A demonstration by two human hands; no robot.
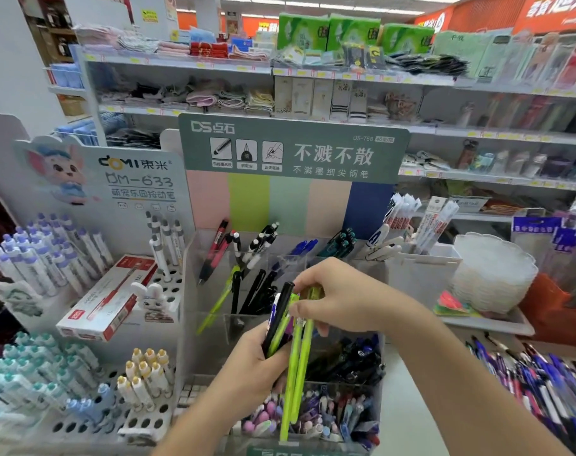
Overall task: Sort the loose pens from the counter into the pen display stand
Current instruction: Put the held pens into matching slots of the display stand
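- Shop aisle; stocked shelves [313, 74] behind white table [408, 406].
- Loose pens [543, 383] heaped on table, right.
- Left hand [247, 366] fingers gripping pen bundle [280, 320]; right hand [339, 297] fingers pinching green pens [296, 366] over clear tiered pen display stand [280, 324].

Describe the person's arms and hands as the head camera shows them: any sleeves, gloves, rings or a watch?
Both forearms are bare as far as the frame shows; no sleeve edge is visible. The left hand and right hand wear no gloves. No ring, watch or bracelet shows on either hand or wrist. The nails that show look short and unpainted, though the picture is soft.
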